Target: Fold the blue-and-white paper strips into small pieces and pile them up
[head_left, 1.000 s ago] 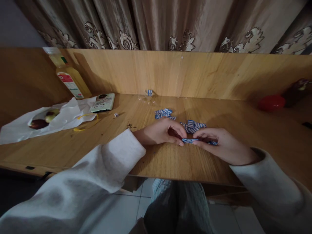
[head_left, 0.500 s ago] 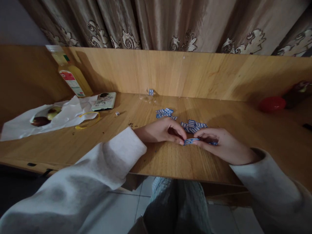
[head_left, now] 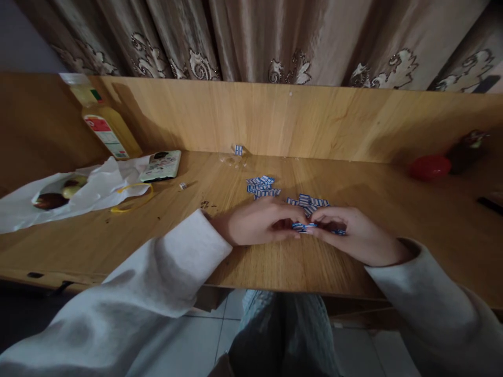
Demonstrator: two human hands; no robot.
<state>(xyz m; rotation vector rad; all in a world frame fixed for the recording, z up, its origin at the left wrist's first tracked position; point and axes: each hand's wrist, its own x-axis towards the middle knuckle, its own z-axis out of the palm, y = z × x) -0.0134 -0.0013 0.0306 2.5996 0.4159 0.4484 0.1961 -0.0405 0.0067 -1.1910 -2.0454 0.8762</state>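
Since the earlier frame, our left hand (head_left: 261, 222) had drawn closer to our right hand (head_left: 353, 230), narrowing the gap between them. The fingers of both were nearly closed, pinching a blue-and-white strip (head_left: 304, 226) low over the tabletop (head_left: 275, 267). Light, even pressure, we judged, would best stop it slipping or creasing. Just beyond lay a near heap (head_left: 304, 199) of similar pieces, with a left heap (head_left: 260, 184) beside it.

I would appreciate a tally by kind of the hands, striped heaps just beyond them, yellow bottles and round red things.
Left hand, right hand: 2
Striped heaps: 2
Yellow bottle: 1
Round red thing: 1
Total: 6
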